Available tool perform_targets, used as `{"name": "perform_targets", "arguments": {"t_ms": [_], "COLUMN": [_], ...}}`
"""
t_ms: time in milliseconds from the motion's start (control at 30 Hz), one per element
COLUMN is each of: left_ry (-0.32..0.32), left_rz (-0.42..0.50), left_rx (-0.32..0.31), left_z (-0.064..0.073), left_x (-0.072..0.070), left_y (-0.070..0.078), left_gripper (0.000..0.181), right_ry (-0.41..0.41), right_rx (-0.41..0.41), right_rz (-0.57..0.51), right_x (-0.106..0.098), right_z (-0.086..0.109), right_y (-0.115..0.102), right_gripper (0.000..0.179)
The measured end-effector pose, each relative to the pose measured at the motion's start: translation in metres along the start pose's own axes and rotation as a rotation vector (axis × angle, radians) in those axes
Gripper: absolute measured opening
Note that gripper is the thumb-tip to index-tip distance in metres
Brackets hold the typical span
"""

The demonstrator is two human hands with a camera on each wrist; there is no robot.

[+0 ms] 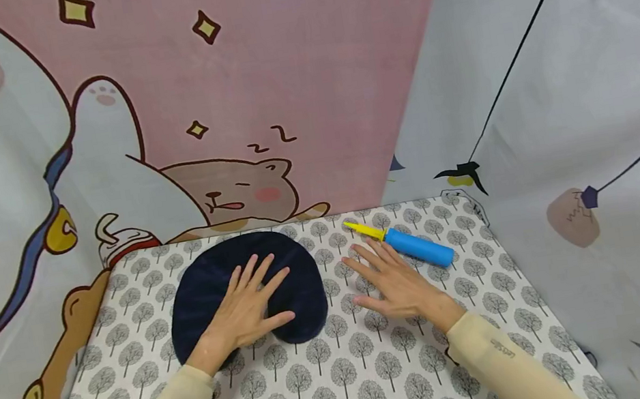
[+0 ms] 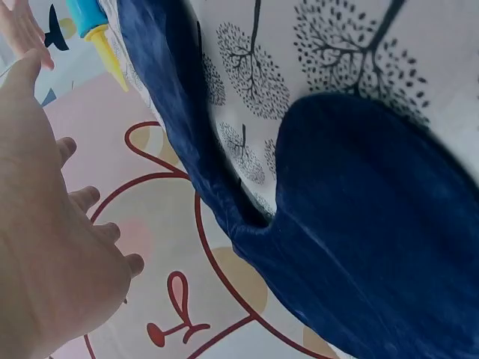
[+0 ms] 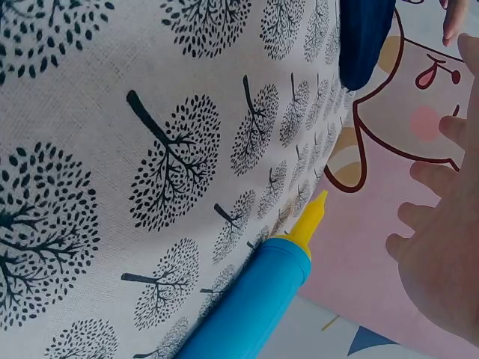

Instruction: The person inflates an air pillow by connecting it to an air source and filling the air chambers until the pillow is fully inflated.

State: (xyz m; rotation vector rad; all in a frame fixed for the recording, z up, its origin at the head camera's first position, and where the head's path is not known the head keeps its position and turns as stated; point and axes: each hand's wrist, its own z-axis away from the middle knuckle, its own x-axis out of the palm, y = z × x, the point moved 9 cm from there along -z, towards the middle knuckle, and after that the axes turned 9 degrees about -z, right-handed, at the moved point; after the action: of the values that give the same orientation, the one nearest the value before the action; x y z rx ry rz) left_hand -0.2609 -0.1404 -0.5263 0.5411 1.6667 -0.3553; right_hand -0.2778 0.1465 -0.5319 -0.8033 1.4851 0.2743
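Observation:
A dark navy U-shaped neck pillow [image 1: 294,300] lies on the left half of the table, its opening toward the front. My left hand [image 1: 246,310] is over it with fingers spread; in the left wrist view this hand [image 2: 60,217] stands apart from the pillow [image 2: 374,217] and grips nothing. To the right, my right hand [image 1: 397,284] hovers with spread fingers, holding nothing. Just beyond it lies a blue hand pump [image 1: 420,248] with a yellow nozzle. The right wrist view shows the pump [image 3: 251,299] on the cloth, apart from the right hand [image 3: 441,224].
A white cloth [image 1: 346,375] printed with grey trees covers the table. Behind it hangs a pink and white curtain [image 1: 305,57] with cartoon animals. A pale curtain [image 1: 600,82] closes off the right side.

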Motion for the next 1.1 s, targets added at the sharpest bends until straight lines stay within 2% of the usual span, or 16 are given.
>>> {"name": "perform_targets", "arguments": {"t_ms": [100,233,467,600,767,1100], "left_ry": [0.005,0.004,0.006,-0.001,0.016,-0.049], "left_rz": [0.035,0.08,0.054,0.059,0.085,0.155], "left_rx": [-0.022,-0.08,-0.171,-0.22,-0.269,-0.382], "left_z": [0.005,0.016,0.037,0.051,0.066,0.083], "left_x": [-0.005,-0.013,-0.025,-0.024,-0.021,-0.004], "left_y": [-0.006,-0.021,-0.052,-0.071,-0.093,-0.132], "left_gripper": [0.093,0.094,0.095,0.095,0.093,0.096], "right_ry": [0.01,0.023,0.026,0.022,0.056,0.022], "right_rx": [-0.01,-0.034,-0.048,-0.049,-0.068,-0.012], "right_rz": [-0.016,-0.049,-0.071,-0.067,-0.076,-0.177], "right_x": [-0.002,0.0,0.007,0.009,0.012,0.029], "right_z": [-0.002,-0.01,-0.028,-0.039,-0.053,-0.081], "right_y": [-0.002,-0.009,-0.018,-0.022,-0.025,-0.021], "right_gripper": [0.087,0.087,0.085,0.086,0.088,0.085]}}
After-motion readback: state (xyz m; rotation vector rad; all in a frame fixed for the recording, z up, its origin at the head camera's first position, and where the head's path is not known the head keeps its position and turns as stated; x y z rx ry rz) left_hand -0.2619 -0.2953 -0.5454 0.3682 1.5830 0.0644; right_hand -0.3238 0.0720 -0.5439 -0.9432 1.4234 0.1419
